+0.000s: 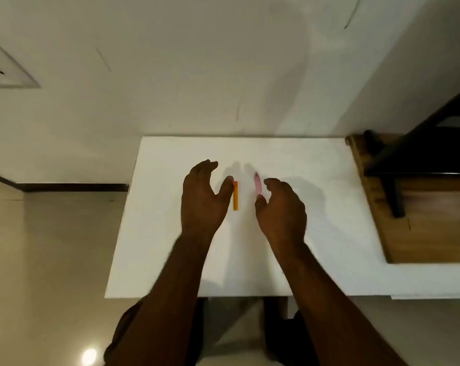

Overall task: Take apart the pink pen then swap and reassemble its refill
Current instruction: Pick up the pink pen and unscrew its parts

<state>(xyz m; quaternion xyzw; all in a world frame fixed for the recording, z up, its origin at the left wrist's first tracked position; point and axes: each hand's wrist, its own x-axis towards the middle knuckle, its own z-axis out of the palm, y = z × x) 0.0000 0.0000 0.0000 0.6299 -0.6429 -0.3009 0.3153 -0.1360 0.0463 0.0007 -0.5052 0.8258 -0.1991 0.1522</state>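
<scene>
Left hand: the left hand (202, 196) hovers over the white table (316, 233), fingers loosely spread and holding nothing; its thumb tip lies just beside the orange piece.
Right hand: the right hand (281, 207) is half-curled and empty, fingertips close to the pink pen but, as far as the blur lets me judge, not gripping it.
Orange piece: the orange piece (235, 196), a short straight bar, lies flat between the hands; whether it is a pen or a part, I cannot tell.
Pink pen: the pink pen (258, 183) lies on the table just beyond the right fingers, blurred.
Handling: probably light, stiff, smooth plastic that may roll; pinch the barrel mid-length, then hold both ends to twist or pull apart.
</scene>
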